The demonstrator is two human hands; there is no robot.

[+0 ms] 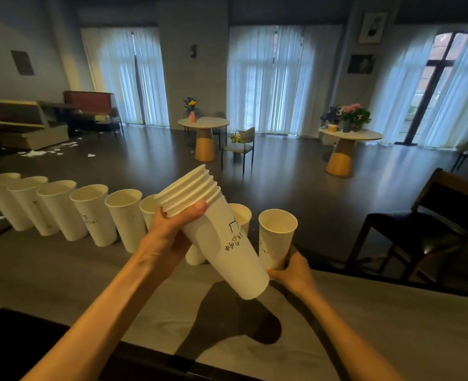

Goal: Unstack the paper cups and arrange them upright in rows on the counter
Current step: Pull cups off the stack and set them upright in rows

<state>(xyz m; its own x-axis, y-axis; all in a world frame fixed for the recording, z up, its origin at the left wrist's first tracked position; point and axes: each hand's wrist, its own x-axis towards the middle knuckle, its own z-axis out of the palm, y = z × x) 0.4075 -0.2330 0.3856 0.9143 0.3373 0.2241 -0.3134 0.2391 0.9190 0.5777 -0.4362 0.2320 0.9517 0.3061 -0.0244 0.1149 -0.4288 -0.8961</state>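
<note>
My left hand [172,232] grips a tilted stack of several white paper cups [227,243] near its rims, held above the grey counter [62,276]. My right hand [290,270] holds the base of a single upright paper cup [275,237] at the right end of the row. A row of several upright white cups [92,213] runs from the far left along the counter's back edge toward the stack. Part of another cup [241,213] shows behind the stack, and some cups are hidden by it.
The counter's far edge drops to a dark floor. A dark wooden chair [425,229] stands to the right beyond the counter. Round tables with flowers [204,125] and curtained windows lie farther back. A dark strip [21,334] borders the counter's near left.
</note>
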